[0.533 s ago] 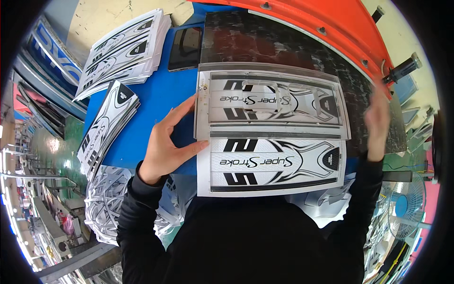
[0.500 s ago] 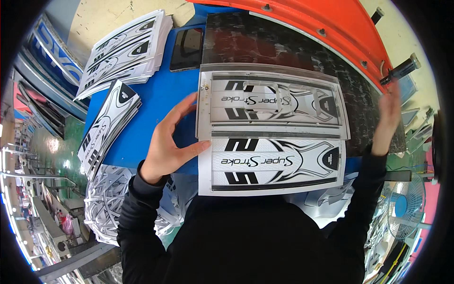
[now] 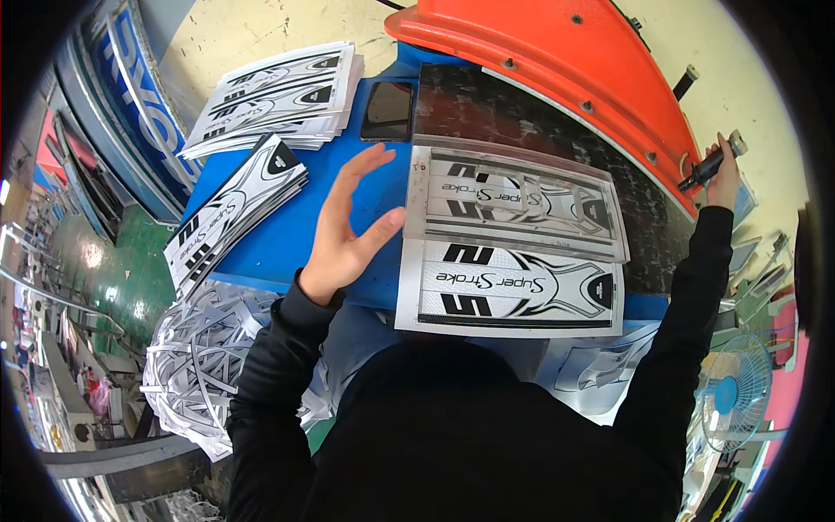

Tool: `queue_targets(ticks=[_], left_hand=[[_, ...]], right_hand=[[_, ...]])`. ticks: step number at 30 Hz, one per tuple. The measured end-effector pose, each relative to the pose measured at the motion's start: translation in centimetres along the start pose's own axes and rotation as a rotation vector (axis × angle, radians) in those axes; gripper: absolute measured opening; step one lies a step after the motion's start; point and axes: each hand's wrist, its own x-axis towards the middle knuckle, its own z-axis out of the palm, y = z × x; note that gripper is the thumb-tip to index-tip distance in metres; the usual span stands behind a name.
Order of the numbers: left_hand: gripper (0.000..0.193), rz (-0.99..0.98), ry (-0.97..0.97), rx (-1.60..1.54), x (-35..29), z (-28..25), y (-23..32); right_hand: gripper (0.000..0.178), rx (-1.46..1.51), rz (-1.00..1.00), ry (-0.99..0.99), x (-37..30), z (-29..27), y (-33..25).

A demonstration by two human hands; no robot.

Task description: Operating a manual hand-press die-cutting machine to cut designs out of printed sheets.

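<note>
Sheet [image 3: 522,291] position: we have it at the front of the blue table [image 3: 248,257], with its near margin reaching past the table edge. It is white, with two black-and-white prints side by side. A clear plate [image 3: 532,198] covers the far print; the near print lies uncovered. Through the plate we see the print and several raised outlines.

Left hand [image 3: 341,248]: we hold it at the left side of the plate, fingers curved and thumb apart from them, with nothing between. The thumb tip is just beside the plate's left edge; we cannot tell whether it touches.

Right hand [image 3: 724,181]: we have it wrapped around the black handle [image 3: 698,171], fingers closed on the grip. The handle stands at the right end of the red arm [image 3: 557,56], which spans the far side of the table.

Surroundings: a dark board [image 3: 461,103] lies beyond the plate and extends to its right. A phone [image 3: 387,111] lies left of the board. Farther left, we see a stack [image 3: 274,103] of printed sheets and, nearer us, a pile [image 3: 235,213] of single prints, set at an angle. Below the table's left edge is a heap of paper strips [image 3: 200,374].
</note>
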Motion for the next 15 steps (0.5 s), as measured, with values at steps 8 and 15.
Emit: queue_targets(ticks=[8, 15], left_hand=[[0.082, 0.181, -0.275, 0.126, 3.1, 3.6, 6.0], [0.084, 0.445, -0.410, 0.075, 6.0, 7.3, 10.2]], right_hand=[[0.018, 0.066, 0.008, -0.126, -9.9, 1.5, -3.7], [0.011, 0.207, 0.046, -0.379, -20.3, 4.4, -5.7]])
